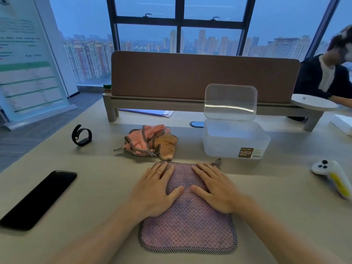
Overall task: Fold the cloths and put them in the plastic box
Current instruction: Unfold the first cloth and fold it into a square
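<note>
both palms flat, fingers straight, on the square pink waffle-weave cloth with dark checked trim [187, 221]: left hand [155, 189] and right hand [215, 188] side by side on its far half. clear lidded plastic box [235, 141] sits open at one o'clock, nearer the right hand; a crumpled pink cloth pile [148, 142] waits at eleven.

A pink cloth [187, 225] lies flat; crumpled cloths [150, 142] sit beside the open plastic box [235, 141].

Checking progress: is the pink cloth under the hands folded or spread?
Spread flat: the pink square cloth with checked trim shows no fold or doubled edge.
</note>
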Available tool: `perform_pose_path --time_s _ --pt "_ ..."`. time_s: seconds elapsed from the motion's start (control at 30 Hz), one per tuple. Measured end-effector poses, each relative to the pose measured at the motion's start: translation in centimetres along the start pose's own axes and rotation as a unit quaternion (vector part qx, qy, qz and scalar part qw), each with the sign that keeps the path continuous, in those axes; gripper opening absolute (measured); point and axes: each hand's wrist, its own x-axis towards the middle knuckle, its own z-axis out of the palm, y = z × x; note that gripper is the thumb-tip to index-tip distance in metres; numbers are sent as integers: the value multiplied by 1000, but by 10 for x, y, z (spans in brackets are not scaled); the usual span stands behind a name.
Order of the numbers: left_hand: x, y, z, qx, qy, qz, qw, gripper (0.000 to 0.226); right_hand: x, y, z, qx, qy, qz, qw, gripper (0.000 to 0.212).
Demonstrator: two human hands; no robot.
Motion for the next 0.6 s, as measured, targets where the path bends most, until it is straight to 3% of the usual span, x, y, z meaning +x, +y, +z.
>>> perform_pose_path --time_s 0.1,0.17,0.27,0.33,0.4,0.5,0.6 --pt "-4 1 -8 -52 17 -2 998 88 -4 -1 -4 41 61 -25 997 83" --pt "-15 -2 -23 -119 74 47 989 82 -22 -6 -10 92 132 -50 986 70" --pt "-50 -12 -54 -183 79 152 968 45 -72 -8 -18 116 180 -124 969 44" --pt "-75 -20 -66 -193 -7 189 963 25 -103 -4 -21 114 156 -167 967 27" --pt "-90 -25 -68 -176 -82 200 960 27 -119 2 -23 97 117 -189 970 27" --pt "-94 -24 -61 -174 -90 219 956 21 -121 2 -20 67 64 -179 979 24" --pt "-94 -18 -55 -119 -59 242 961 6 -119 1 -11 42 79 -186 979 11"
